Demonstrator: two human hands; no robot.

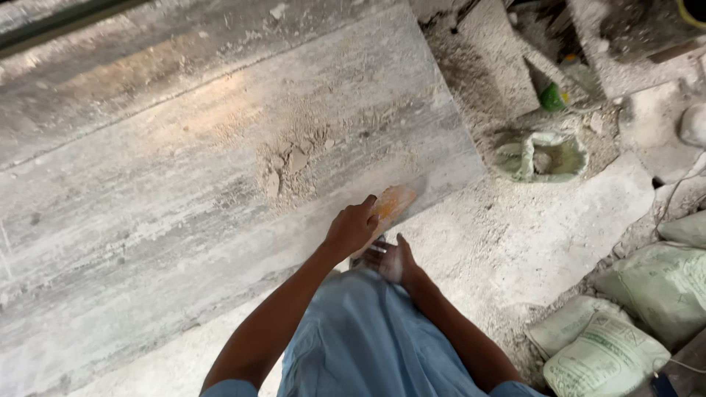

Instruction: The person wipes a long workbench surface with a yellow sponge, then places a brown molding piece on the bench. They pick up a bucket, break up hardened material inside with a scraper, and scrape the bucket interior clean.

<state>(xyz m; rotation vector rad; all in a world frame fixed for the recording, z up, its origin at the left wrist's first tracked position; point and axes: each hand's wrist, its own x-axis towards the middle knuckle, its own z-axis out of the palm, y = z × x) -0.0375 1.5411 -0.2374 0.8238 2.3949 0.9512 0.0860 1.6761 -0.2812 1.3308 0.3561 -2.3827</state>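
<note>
Looking down from my head camera, my left hand point(351, 226) is closed around the handle end of an orange scraper point(392, 204), its blade lying flat on the near right corner of a large grey stone slab point(184, 169). The scraper is dusty and partly blurred, so I cannot tell its exact shape beyond a flat orange blade pointing away from me to the right. My right hand point(390, 261) sits just below and beside my left, at the slab's edge, fingers loosely spread and open; I cannot tell whether it touches the slab or anything else. Both my forearms reach forward over my light blue trousers point(368, 345).

On the slab, just beyond the scraper, lies a patch of dried crumbled mortar point(294, 162) with flakes and powder scattered around it. The slab runs diagonally across the view, and its far edge meets a paler strip.

To the right of the slab is the dusty floor point(529, 235), covered in pale powder. A shallow green bowl point(544, 156) caked in mortar stands on it, well apart from my hands. Further back lies a small green object point(553, 98) among rubble. At the lower right, several pale green sacks point(632, 323) are piled together on the floor.
</note>
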